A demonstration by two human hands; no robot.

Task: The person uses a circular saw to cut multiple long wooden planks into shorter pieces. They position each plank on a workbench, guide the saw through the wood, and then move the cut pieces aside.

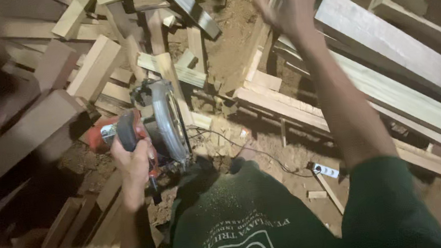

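— So, where's the saw right now?

— Low and left of centre: the circular saw [158, 125] is gripped in the left hand [133, 160], fingers wrapped tight round its dark handle, the red body poking out to the left and the round metal blade guard sitting just right of the knuckles. It hangs above sawdust-covered ground, right in front of the person's green shirt [241, 224].

— And the other hand?

— Up high — the right hand [287, 5] is raised near the top edge, fingers spread, blurred, clamped on nothing. It's well apart from the saw, over by the long pale planks [387, 65] that run diagonally down the right side.

— What's around it all?

— Short wooden offcuts [94, 69] heaped on the left and top, more stacked at lower left. A thin dark cord [258, 152] trails across the dirt from the saw towards a white power strip [326, 170] lying beside the planks.
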